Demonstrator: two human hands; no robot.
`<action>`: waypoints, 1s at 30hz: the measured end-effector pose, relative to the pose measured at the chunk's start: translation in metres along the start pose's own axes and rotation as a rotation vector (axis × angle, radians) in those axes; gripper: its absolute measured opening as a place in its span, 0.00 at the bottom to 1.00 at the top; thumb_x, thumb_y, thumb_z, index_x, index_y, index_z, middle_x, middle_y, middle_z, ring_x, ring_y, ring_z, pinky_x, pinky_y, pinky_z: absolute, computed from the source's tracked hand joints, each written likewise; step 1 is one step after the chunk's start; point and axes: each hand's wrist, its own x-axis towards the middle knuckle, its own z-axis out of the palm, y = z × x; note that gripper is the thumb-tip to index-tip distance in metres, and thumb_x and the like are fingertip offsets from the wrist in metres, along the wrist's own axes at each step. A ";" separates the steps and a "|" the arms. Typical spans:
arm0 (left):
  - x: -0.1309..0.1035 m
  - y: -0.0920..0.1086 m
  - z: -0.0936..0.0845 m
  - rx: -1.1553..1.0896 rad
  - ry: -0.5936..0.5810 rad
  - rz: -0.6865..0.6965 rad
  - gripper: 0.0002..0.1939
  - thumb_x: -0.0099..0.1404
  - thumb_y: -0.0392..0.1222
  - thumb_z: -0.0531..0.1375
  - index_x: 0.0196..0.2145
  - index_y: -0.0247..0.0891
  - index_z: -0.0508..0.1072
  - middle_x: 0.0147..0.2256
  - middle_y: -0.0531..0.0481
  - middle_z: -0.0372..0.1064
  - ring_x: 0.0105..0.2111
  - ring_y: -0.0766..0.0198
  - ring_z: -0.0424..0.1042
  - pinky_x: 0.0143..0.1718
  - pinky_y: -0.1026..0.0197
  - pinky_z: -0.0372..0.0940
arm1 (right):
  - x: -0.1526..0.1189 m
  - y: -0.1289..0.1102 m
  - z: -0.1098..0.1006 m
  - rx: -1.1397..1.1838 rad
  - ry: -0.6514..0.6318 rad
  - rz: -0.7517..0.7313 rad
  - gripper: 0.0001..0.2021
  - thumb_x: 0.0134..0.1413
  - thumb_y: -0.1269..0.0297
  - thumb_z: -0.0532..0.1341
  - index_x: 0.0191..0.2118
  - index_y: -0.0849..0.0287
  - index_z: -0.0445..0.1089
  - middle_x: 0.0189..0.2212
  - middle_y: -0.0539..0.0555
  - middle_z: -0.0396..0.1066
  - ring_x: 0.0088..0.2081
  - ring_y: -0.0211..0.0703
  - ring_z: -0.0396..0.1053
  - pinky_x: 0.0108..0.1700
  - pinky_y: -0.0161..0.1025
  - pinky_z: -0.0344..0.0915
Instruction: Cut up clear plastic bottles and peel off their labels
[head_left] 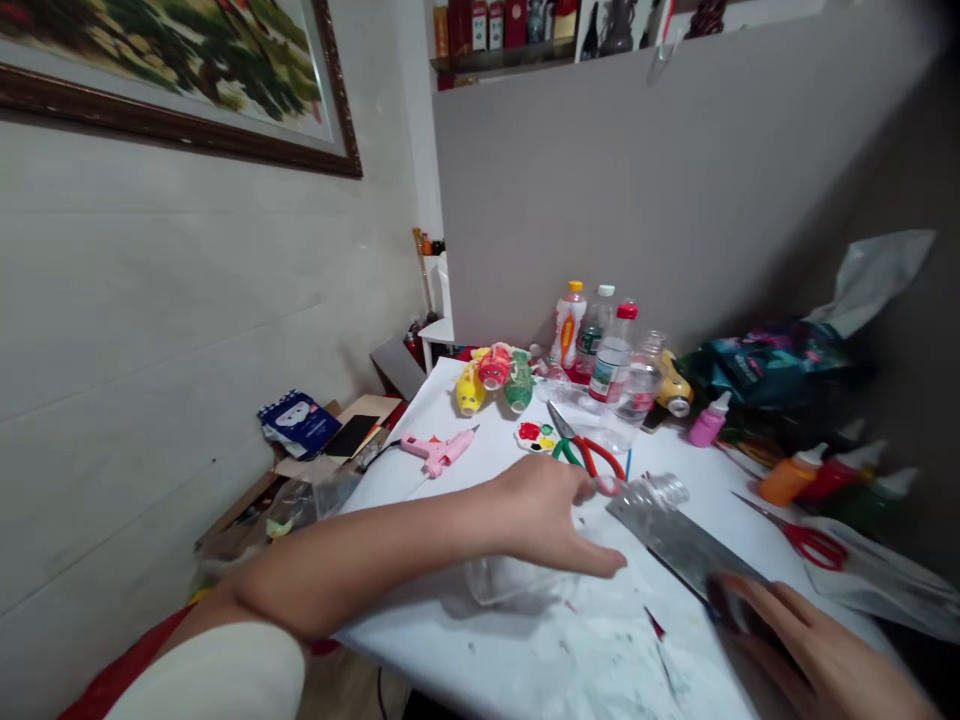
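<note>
My left hand (pixel 544 510) reaches across the white table, its thumb stretched out and apart from the fingers. Nothing shows in its grip. Below it lies a clear plastic bottle piece (pixel 517 580), partly covered by the hand. My right hand (pixel 802 640), slightly blurred, is wrapped round the handle of a wide-bladed kitchen knife (pixel 697 550). The blade points to the upper left. By its tip is a clear threaded bottle neck (pixel 660 490); whether it touches the blade I cannot tell. Scissors with green and orange-red handles (pixel 589 450) lie just beyond my left hand.
A pink glue gun (pixel 435 452) lies left on the table (pixel 525 675). Painted bottle figures (pixel 495 367), a paint palette (pixel 534 435) and plastic bottles (pixel 611 355) stand farther back. Paint bottles (pixel 791 475) and red-handled scissors (pixel 817 545) are at the right.
</note>
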 end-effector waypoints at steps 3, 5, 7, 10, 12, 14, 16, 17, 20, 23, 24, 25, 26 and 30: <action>0.003 -0.007 -0.003 -0.001 0.062 -0.001 0.29 0.51 0.62 0.63 0.44 0.38 0.76 0.45 0.42 0.77 0.45 0.47 0.75 0.42 0.56 0.68 | 0.005 -0.019 -0.005 -0.099 -0.050 0.018 0.22 0.62 0.67 0.49 0.58 0.61 0.69 0.43 0.63 0.75 0.32 0.48 0.77 0.33 0.40 0.73; 0.004 -0.011 -0.004 -0.002 0.085 -0.010 0.28 0.52 0.61 0.63 0.43 0.39 0.75 0.44 0.44 0.77 0.45 0.48 0.75 0.41 0.57 0.68 | 0.010 -0.025 -0.013 -0.152 -0.021 0.047 0.24 0.61 0.70 0.47 0.59 0.63 0.68 0.47 0.65 0.73 0.31 0.49 0.77 0.32 0.42 0.72; 0.005 -0.014 -0.004 0.011 0.066 -0.047 0.27 0.52 0.62 0.62 0.43 0.40 0.75 0.43 0.46 0.77 0.42 0.50 0.76 0.37 0.59 0.67 | 0.014 -0.025 -0.025 -0.130 0.064 0.092 0.23 0.61 0.69 0.47 0.58 0.64 0.67 0.50 0.66 0.71 0.33 0.49 0.76 0.33 0.43 0.72; 0.007 -0.016 0.002 0.036 0.027 -0.069 0.27 0.52 0.61 0.62 0.43 0.40 0.75 0.41 0.48 0.77 0.39 0.53 0.76 0.35 0.59 0.65 | 0.016 -0.026 -0.050 0.064 0.264 0.173 0.17 0.62 0.63 0.51 0.51 0.63 0.69 0.47 0.66 0.72 0.37 0.49 0.76 0.36 0.41 0.72; 0.009 -0.014 0.009 0.052 0.012 -0.074 0.27 0.52 0.61 0.62 0.42 0.40 0.74 0.40 0.48 0.77 0.39 0.53 0.75 0.35 0.59 0.64 | 0.015 -0.035 -0.068 0.261 0.303 0.268 0.16 0.63 0.57 0.53 0.48 0.62 0.68 0.35 0.60 0.74 0.31 0.47 0.75 0.31 0.38 0.70; 0.011 -0.009 0.015 0.074 0.005 -0.082 0.25 0.51 0.61 0.61 0.39 0.39 0.74 0.38 0.47 0.77 0.37 0.52 0.75 0.34 0.58 0.63 | 0.013 -0.050 -0.084 0.478 0.202 0.381 0.18 0.66 0.52 0.52 0.51 0.60 0.64 0.20 0.48 0.67 0.20 0.42 0.68 0.22 0.34 0.64; 0.012 -0.003 0.020 0.094 0.002 -0.085 0.23 0.52 0.60 0.61 0.36 0.39 0.73 0.35 0.46 0.76 0.34 0.52 0.75 0.31 0.58 0.62 | 0.012 -0.068 -0.096 0.609 0.091 0.369 0.17 0.68 0.53 0.50 0.52 0.58 0.61 0.16 0.43 0.61 0.17 0.39 0.63 0.19 0.32 0.59; 0.013 0.000 0.022 0.101 0.000 -0.085 0.22 0.52 0.59 0.60 0.36 0.39 0.73 0.34 0.46 0.76 0.34 0.52 0.74 0.31 0.58 0.61 | 0.012 -0.077 -0.100 0.618 0.057 0.321 0.15 0.69 0.54 0.49 0.52 0.58 0.61 0.17 0.42 0.61 0.18 0.38 0.62 0.20 0.31 0.59; 0.016 0.006 0.024 0.108 -0.016 -0.085 0.20 0.52 0.58 0.60 0.34 0.40 0.72 0.32 0.46 0.75 0.33 0.52 0.74 0.32 0.58 0.61 | 0.011 -0.096 -0.104 0.523 0.031 0.160 0.11 0.70 0.61 0.49 0.52 0.57 0.62 0.22 0.45 0.64 0.21 0.36 0.61 0.25 0.31 0.60; 0.020 0.007 0.026 0.107 -0.059 -0.086 0.19 0.52 0.59 0.60 0.31 0.40 0.71 0.31 0.47 0.75 0.32 0.54 0.74 0.30 0.59 0.60 | 0.010 -0.102 -0.097 0.493 0.017 0.131 0.15 0.68 0.66 0.49 0.57 0.56 0.60 0.29 0.50 0.71 0.25 0.37 0.65 0.29 0.31 0.62; 0.021 0.006 0.028 0.109 -0.074 -0.084 0.19 0.51 0.59 0.60 0.31 0.40 0.71 0.30 0.47 0.75 0.31 0.54 0.74 0.29 0.60 0.60 | 0.009 -0.101 -0.094 0.495 0.001 0.139 0.17 0.68 0.67 0.49 0.59 0.56 0.59 0.31 0.52 0.73 0.26 0.38 0.67 0.30 0.32 0.63; 0.023 0.006 0.029 0.113 -0.089 -0.082 0.19 0.51 0.59 0.60 0.31 0.40 0.71 0.30 0.47 0.75 0.31 0.54 0.74 0.28 0.60 0.60 | 0.008 -0.100 -0.091 0.490 -0.017 0.151 0.19 0.67 0.68 0.48 0.62 0.56 0.57 0.32 0.53 0.75 0.27 0.39 0.68 0.31 0.33 0.63; 0.024 0.005 0.031 0.119 -0.102 -0.079 0.19 0.51 0.59 0.61 0.30 0.40 0.72 0.29 0.47 0.75 0.30 0.55 0.73 0.27 0.60 0.59 | 0.007 -0.099 -0.088 0.476 -0.038 0.162 0.22 0.67 0.68 0.48 0.65 0.55 0.54 0.32 0.54 0.75 0.27 0.40 0.69 0.31 0.34 0.63; 0.033 0.003 0.038 0.156 -0.171 -0.067 0.20 0.52 0.61 0.59 0.25 0.41 0.72 0.26 0.48 0.73 0.27 0.56 0.73 0.25 0.60 0.58 | 0.008 -0.096 -0.078 0.377 -0.063 0.168 0.30 0.64 0.71 0.47 0.71 0.59 0.45 0.26 0.52 0.73 0.22 0.42 0.65 0.27 0.35 0.58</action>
